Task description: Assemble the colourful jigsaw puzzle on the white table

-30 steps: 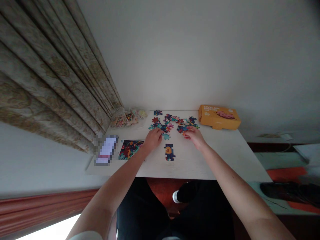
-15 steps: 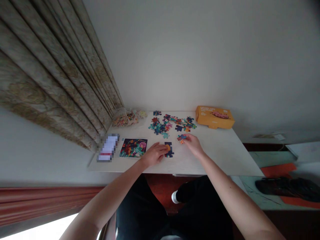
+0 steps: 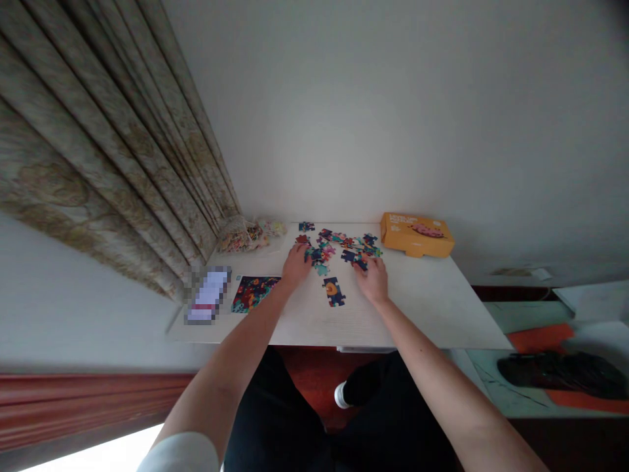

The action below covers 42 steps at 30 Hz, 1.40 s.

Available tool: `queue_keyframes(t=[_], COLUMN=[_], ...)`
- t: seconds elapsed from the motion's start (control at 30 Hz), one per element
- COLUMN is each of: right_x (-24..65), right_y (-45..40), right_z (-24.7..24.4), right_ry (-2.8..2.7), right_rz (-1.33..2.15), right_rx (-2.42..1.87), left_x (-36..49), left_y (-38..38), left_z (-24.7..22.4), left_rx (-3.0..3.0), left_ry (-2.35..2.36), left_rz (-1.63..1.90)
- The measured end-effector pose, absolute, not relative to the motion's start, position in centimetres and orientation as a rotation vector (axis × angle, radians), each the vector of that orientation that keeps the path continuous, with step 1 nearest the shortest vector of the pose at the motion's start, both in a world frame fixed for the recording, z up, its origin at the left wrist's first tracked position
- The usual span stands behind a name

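Loose jigsaw puzzle pieces (image 3: 339, 237) lie in a spread pile at the back middle of the white table. My left hand (image 3: 296, 264) reaches to the pile's left side, its fingers stretched over dark and teal pieces. At the right side, my right hand (image 3: 374, 280) has thumb and fingers apart around a dark blue piece (image 3: 361, 265); its fingertips partly cover pieces there. Between my hands and nearer me lies a small joined strip of puzzle pieces (image 3: 334, 292), dark blue with an orange shape. My left forearm partly covers the colourful picture card (image 3: 253, 293).
A yellow puzzle box (image 3: 417, 236) stands at the back right. Clear bags of small coloured items (image 3: 246, 236) sit at the back left by the curtain (image 3: 122, 131). A blurred phone (image 3: 209, 295) lies on the left. One separate piece (image 3: 306, 227) rests near the wall.
My left hand has left the joined strip and moved forward to the pile. My right hand, which held a piece above the table, has moved forward to the pile's right edge.
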State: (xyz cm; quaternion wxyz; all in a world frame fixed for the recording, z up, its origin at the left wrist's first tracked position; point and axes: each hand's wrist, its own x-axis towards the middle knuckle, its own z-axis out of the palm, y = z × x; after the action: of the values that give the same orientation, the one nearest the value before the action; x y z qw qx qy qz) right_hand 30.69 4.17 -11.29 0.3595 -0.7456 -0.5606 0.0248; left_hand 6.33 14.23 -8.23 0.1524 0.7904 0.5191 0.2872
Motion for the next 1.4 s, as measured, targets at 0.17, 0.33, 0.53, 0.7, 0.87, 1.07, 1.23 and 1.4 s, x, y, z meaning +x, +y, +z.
queue_keyframes(t=[0.17,0.33,0.53,0.7,0.87,1.07,1.23,1.4], right_x=[28.6,28.0,27.7,27.7,28.3,29.1,29.2,30.1], right_y=[2.1,1.7,2.2,2.2,2.3,3.4,3.6,3.9], right_z=[-10.1,-9.0,-9.0,-9.3,-9.8,-10.6,-11.0,-11.8], right_ry=[-1.952,-2.303,-2.304,-2.279,-2.024,-1.375,-1.401,-1.318], right_rz=[0.140,0.280,0.305,0.281,0.142,-0.018,0.041,0.087], right_rx=[-1.602,-1.442,-1.461,-1.442,-1.678,-2.177,-2.196,-2.116], left_x=[7.2,7.8,8.1,8.4,7.8,5.3,4.0,4.0], left_y=[19.6,22.9,25.9,26.9,26.0,19.6,11.5,6.7], left_z=[-6.5,-6.2,-6.3,-5.9,-4.1,-4.2,-6.9,-8.6], left_rx=[2.131,1.987,1.847,1.675,1.524,1.345,1.312,1.403], left_ry=[1.605,1.716,1.722,1.651,1.493,1.099,1.023,1.173], left_rz=[0.647,0.487,0.526,0.663,0.899,0.915,0.702,0.629])
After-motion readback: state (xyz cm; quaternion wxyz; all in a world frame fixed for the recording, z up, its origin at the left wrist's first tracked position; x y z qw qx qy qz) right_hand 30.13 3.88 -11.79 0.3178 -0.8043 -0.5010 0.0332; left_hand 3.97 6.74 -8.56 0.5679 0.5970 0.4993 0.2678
